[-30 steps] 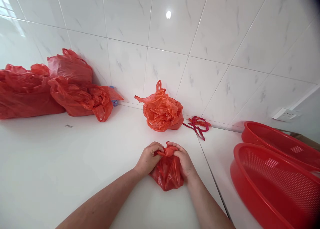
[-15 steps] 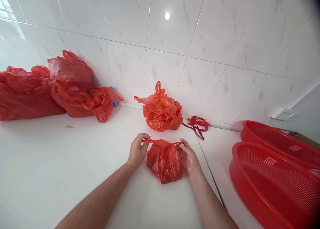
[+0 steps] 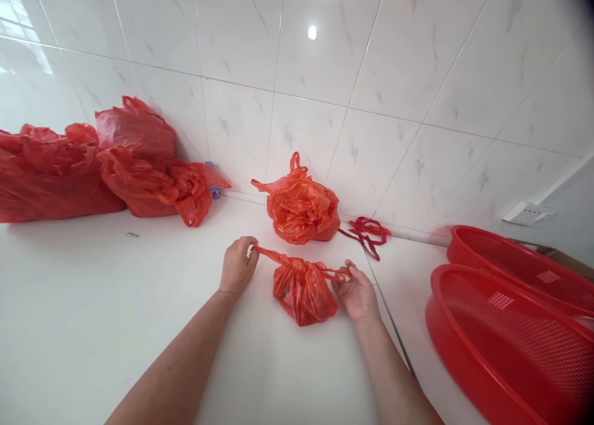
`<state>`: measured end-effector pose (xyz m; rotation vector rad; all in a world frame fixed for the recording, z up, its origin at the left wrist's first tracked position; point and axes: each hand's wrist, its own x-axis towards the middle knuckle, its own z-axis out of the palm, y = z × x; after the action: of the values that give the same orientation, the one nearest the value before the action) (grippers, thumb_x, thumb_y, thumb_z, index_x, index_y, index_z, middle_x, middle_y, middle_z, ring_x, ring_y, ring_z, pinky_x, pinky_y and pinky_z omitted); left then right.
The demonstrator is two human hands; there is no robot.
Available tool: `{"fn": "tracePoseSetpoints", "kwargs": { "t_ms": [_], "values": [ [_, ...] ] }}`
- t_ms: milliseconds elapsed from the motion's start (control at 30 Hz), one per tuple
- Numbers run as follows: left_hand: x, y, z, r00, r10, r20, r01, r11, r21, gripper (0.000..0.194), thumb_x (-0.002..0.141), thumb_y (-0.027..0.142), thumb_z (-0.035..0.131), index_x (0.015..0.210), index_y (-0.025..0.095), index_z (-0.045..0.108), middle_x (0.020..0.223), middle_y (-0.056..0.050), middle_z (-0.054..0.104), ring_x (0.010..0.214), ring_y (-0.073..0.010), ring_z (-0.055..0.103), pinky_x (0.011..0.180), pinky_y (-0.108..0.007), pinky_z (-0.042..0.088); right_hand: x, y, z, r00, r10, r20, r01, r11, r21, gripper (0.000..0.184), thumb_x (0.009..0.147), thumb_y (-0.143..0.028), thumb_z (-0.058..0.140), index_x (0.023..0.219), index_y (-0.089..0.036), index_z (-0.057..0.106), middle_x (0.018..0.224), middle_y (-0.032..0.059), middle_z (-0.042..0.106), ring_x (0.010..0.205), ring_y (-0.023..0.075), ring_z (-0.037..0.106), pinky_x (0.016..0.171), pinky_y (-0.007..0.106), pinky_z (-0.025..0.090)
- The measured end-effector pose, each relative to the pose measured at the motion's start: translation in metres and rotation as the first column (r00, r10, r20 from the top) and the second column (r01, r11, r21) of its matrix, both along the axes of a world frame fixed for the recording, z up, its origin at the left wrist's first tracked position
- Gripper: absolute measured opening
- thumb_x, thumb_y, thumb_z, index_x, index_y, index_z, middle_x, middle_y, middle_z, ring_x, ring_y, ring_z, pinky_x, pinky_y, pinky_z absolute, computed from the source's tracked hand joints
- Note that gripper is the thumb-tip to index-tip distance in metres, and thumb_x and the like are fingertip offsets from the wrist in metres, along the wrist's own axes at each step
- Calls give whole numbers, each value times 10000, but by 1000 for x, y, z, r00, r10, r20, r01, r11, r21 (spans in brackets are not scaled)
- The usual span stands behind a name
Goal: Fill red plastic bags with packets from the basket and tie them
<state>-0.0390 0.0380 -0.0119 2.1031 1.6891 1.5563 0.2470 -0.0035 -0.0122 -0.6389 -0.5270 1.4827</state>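
Observation:
A small red plastic bag (image 3: 305, 294) rests on the white table (image 3: 153, 313), its top gathered and its two handles drawn out sideways. My left hand (image 3: 238, 265) pinches the end of the left handle, which stretches out from the bag. The shorter right handle is gripped between the fingers of my right hand (image 3: 356, 290). Dark shapes show faintly through the bag, but I cannot tell what is inside. Just behind it, against the wall, sits a crumpled bunch of red plastic bags (image 3: 302, 210).
Full red bags (image 3: 55, 187) stand along the wall at the left. A dark red strap (image 3: 371, 236) lies by the wall. Two red plastic baskets (image 3: 501, 344) fill the right side, below a white power socket (image 3: 528, 213). A tiny scrap (image 3: 132, 234) lies at left.
My hands have moved apart, the left one going further left and slightly up. Both handles are pulled longer and the bag's neck is tighter; the bag has shifted slightly toward the wall.

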Motion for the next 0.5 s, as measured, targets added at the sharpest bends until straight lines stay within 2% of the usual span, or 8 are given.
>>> {"fn": "tracePoseSetpoints", "kwargs": {
  "t_ms": [167, 300, 500],
  "values": [
    [-9, 2, 2, 992, 49, -113, -45, 998, 38, 230, 782, 121, 398, 903, 205, 574, 902, -59, 658, 874, -232, 594, 798, -369, 429, -1, 0, 3, 995, -42, 93, 40, 999, 21, 144, 718, -315, 672, 785, -235, 571, 522, -91, 376, 486, 88, 429, 553, 248, 461],
    [-12, 2, 1, 984, 61, -168, -55, 998, 41, 239, 762, 88, 396, 854, 209, 581, 867, -48, 659, 820, -224, 590, 794, -371, 416, 5, 1, 7, 995, -55, 80, 51, 997, 52, 141, 724, -314, 676, 740, -233, 562, 488, -94, 346, 473, 86, 397, 554, 239, 450],
    [-11, 3, 0, 994, 10, -105, -11, 1000, -15, 250, 732, 68, 389, 786, 212, 587, 815, -50, 653, 797, -227, 578, 800, -377, 402, 13, 3, 5, 991, -78, 107, 70, 995, 74, 149, 729, -336, 676, 726, -237, 563, 484, -91, 355, 482, 95, 413, 561, 256, 461]
  ]
}}
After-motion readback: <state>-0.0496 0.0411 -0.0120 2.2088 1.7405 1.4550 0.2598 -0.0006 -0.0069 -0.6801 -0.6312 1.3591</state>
